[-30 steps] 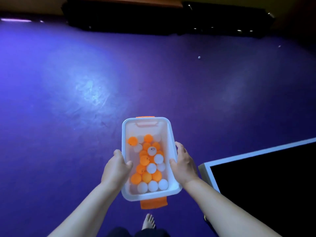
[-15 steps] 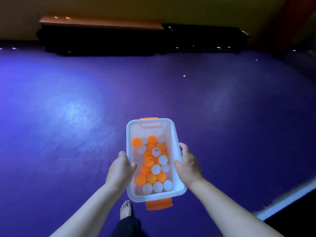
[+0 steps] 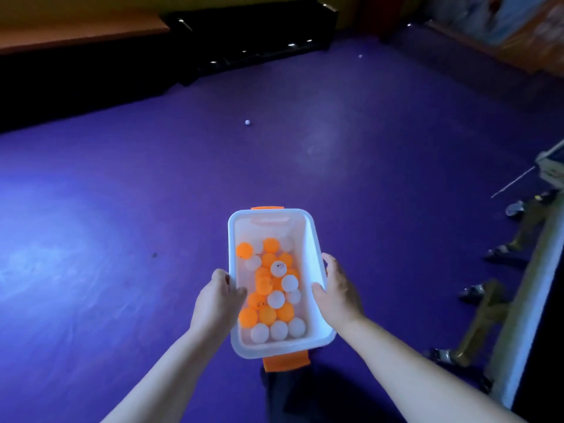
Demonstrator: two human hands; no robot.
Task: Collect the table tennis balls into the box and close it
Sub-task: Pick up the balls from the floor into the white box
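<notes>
I hold a white plastic box [image 3: 314, 239] with orange end clips above the purple floor; it has no lid on. Several orange and white table tennis balls [image 3: 271, 288] lie inside it. My left hand [image 3: 218, 296] grips the box's left rim, thumb over the edge. My right hand [image 3: 337, 288] grips the right rim the same way. One white ball [image 3: 247, 122] lies on the floor well ahead of the box. A second white ball [image 3: 360, 56] lies far off near the back right. No lid is in view.
A low dark bench or cabinet [image 3: 250, 35] runs along the back wall. At the right edge stands a table tennis table [image 3: 525, 315] with its metal legs and wheels [image 3: 476, 328]. Purple floor [image 3: 122, 193] spreads between me and the loose balls.
The view has swung to the right and moved forward: the nearer loose ball is closer, and the table's legs have come into view on the right. Both hands keep the same grip on the box.
</notes>
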